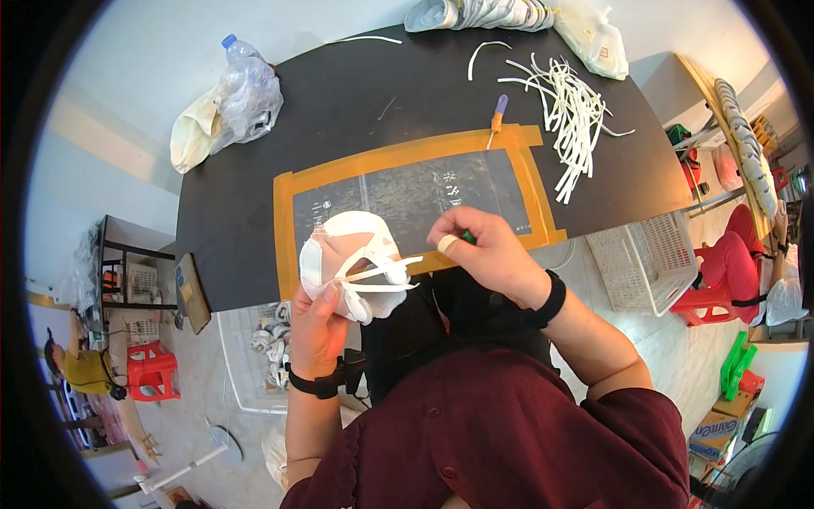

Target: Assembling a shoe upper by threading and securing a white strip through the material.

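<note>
My left hand grips a white and beige shoe upper by its lower edge, above the near edge of the table. Two flat white laces cross the upper, and their loose ends stick out to the right. To the right, apart from the upper, my right hand is closed around a small green thing, perhaps a tool's handle; most of it is hidden in the fingers. A tan band wraps one finger of that hand.
A dark panel edged with orange tape lies on the black table. On it rests an awl-like tool with an orange and purple handle. Loose white laces are heaped right. Bagged items stand left; crates flank the table.
</note>
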`<state>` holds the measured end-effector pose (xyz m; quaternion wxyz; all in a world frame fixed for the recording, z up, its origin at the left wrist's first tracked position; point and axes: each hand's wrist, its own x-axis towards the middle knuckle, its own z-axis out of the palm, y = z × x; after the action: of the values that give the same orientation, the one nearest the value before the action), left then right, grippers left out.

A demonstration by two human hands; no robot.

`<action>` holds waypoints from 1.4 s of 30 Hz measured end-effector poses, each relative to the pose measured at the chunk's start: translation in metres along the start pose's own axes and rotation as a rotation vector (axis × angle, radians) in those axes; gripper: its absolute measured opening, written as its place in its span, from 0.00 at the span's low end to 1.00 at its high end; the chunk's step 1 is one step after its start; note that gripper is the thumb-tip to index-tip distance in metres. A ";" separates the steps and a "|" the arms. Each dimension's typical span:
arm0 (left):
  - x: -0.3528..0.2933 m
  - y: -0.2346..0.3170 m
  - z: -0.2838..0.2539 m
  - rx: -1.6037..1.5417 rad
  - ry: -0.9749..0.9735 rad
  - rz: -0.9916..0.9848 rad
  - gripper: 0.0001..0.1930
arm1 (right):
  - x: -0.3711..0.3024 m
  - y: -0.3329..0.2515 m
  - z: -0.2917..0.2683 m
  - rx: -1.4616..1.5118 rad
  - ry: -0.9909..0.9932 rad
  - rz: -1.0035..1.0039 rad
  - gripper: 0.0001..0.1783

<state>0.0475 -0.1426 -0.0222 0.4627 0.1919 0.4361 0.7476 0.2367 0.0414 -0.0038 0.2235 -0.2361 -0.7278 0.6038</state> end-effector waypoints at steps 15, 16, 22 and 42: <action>0.008 0.072 0.004 0.276 -0.246 -0.388 0.11 | 0.024 -0.024 0.014 -0.119 -0.411 -0.155 0.15; 0.011 0.069 -0.016 0.221 -0.348 -0.373 0.18 | 0.021 -0.023 0.019 0.156 -0.359 -0.009 0.13; 0.006 0.044 -0.025 -0.175 -0.501 0.007 0.42 | 0.023 -0.027 0.045 1.123 -0.220 0.167 0.09; 0.002 0.016 0.021 -0.090 -0.182 0.286 0.28 | 0.032 -0.051 0.035 -0.316 0.070 -0.621 0.24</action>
<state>0.0526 -0.1338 0.0022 0.3975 0.2979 0.3268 0.8040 0.1861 0.0262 0.0421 0.3821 -0.0555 -0.8413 0.3783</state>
